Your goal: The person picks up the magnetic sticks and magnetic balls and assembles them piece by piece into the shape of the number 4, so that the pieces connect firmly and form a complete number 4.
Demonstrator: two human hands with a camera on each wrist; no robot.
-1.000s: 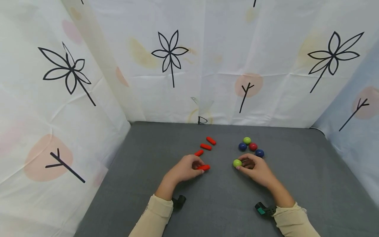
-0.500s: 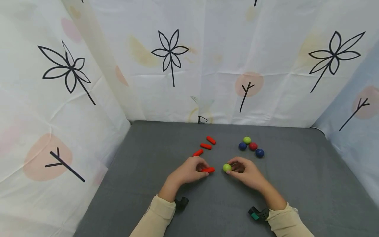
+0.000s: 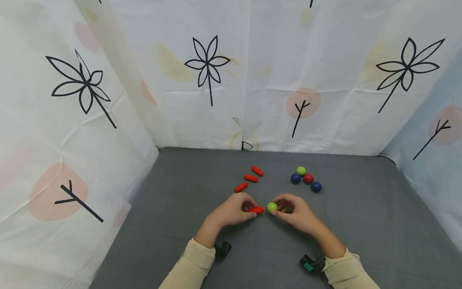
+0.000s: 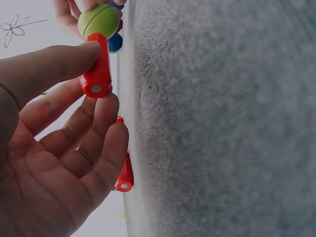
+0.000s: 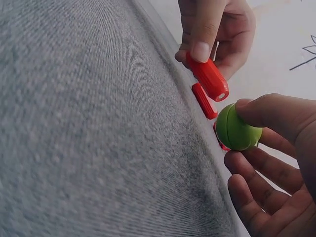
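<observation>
My left hand pinches a short red rod between thumb and fingers. A silvery round spot shows on the rod's end in the left wrist view, and its sides look ridged in the right wrist view. Facing it, my right hand holds a yellow-green ball between thumb and fingertips. The ball has a seam around its middle. In the head view a small gap separates the rod's free end from the ball. Both are held close over the grey table.
Beyond my left hand lie three more red rods, spaced apart. Behind my right hand sits a loose cluster of balls: a green ball, a red ball and two blue balls. A patterned cloth borders the table's back.
My right hand has carried the green ball left and slightly nearer to me. My left hand has shifted the red rod a little right, so the gap between them has narrowed.
</observation>
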